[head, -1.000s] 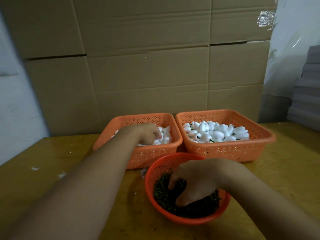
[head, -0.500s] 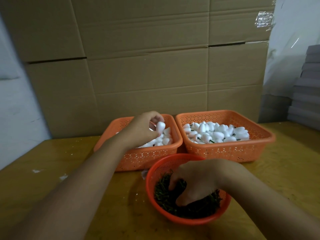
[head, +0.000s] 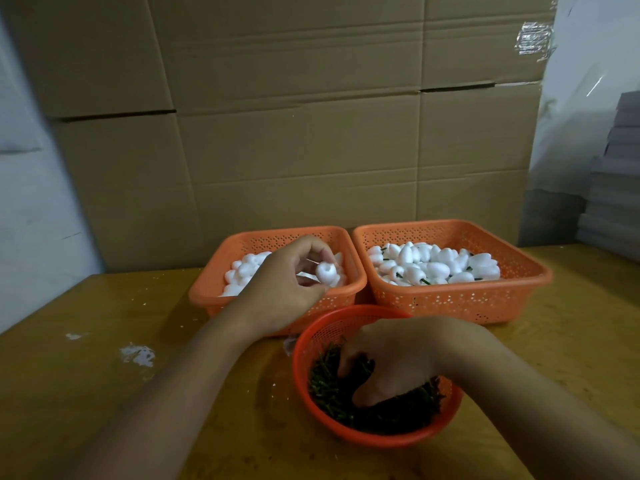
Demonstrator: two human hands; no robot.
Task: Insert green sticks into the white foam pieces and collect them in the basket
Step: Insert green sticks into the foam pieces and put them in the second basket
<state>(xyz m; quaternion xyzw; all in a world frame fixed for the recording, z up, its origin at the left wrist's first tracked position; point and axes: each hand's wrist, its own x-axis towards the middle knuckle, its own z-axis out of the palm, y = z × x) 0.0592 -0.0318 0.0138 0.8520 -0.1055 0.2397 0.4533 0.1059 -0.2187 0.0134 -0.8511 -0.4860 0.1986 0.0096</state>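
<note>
My left hand [head: 284, 289] pinches one white foam piece [head: 326, 271] above the left orange basket [head: 242, 242], which holds plain foam pieces [head: 242, 271]. The right orange basket [head: 519, 289] holds foam pieces with green sticks in them [head: 436, 263]. In front stands a round red basket [head: 381, 436] full of green sticks [head: 325, 382]. My right hand [head: 394, 358] is down in that basket with curled fingers buried among the sticks; whether it grips any is hidden.
Everything sits on a yellow wooden table [head: 104, 393] with white foam crumbs [head: 136, 355] on its left side. Large cardboard boxes [head: 294, 133] stand as a wall right behind the baskets. Grey stacked sheets [head: 616, 181] stand at the far right.
My left hand rose out of the left basket with one foam piece and drew it slightly toward me. My right hand stayed in the green sticks.
</note>
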